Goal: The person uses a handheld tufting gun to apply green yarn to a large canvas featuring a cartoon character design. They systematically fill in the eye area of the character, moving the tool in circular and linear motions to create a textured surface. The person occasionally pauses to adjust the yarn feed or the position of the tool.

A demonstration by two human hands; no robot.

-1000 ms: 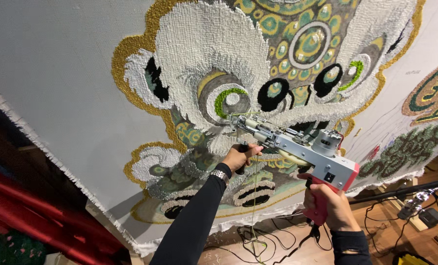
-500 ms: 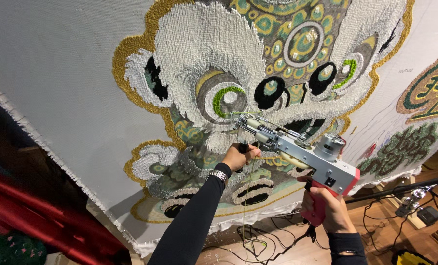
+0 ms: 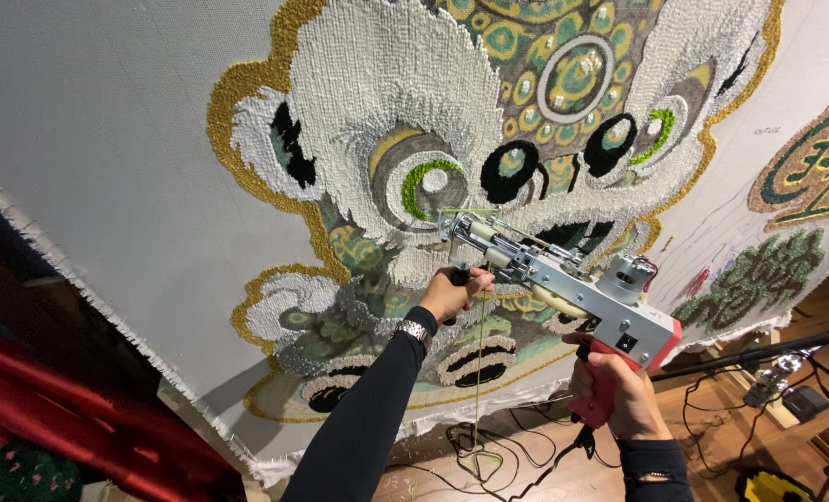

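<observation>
Gripping the red pistol handle of a tufting gun (image 3: 563, 279), the right hand (image 3: 619, 395) is clenched around it low in the view, with the grey metal body of the tool rising up and away from that hand toward the stretched cloth (image 3: 108, 139). Ahead of it and further up, the left hand (image 3: 453, 295) is closed on the black front grip under the gun's nose, a metal watch (image 3: 414, 329) at its wrist and a black sleeve running back along the arm. Just above the left hand, the gun's needle end meets the tufted lion face (image 3: 489, 139), near the grey and green eye ring. A thin yellow-green yarn (image 3: 479, 372) hangs down from the tool between the two hands, falling to a loose tangle of cables (image 3: 489, 455) on the wooden floor (image 3: 712, 437). Off beyond the right hand, a black stand bar (image 3: 758, 351) crosses the floor area.
</observation>
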